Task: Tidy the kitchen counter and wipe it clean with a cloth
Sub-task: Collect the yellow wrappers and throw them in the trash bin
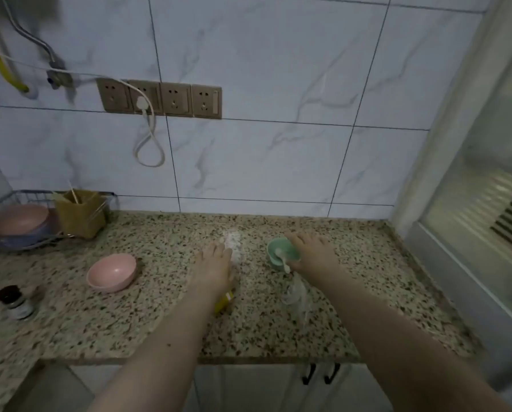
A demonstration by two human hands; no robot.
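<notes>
On the speckled desk [159,322], both hands reach forward. The right hand [311,252] curls around the far side of a green bowl [280,252], seemingly gripping its rim, a white spoon [284,263] resting inside. The left hand [214,272] lies flat, fingers spread, over a yellow object [225,301], just short of a white powder spill [233,242]; whether it holds anything cannot be told. A pink bowl [112,272] sits to its left, nearer that hand. No cloth shows.
</notes>
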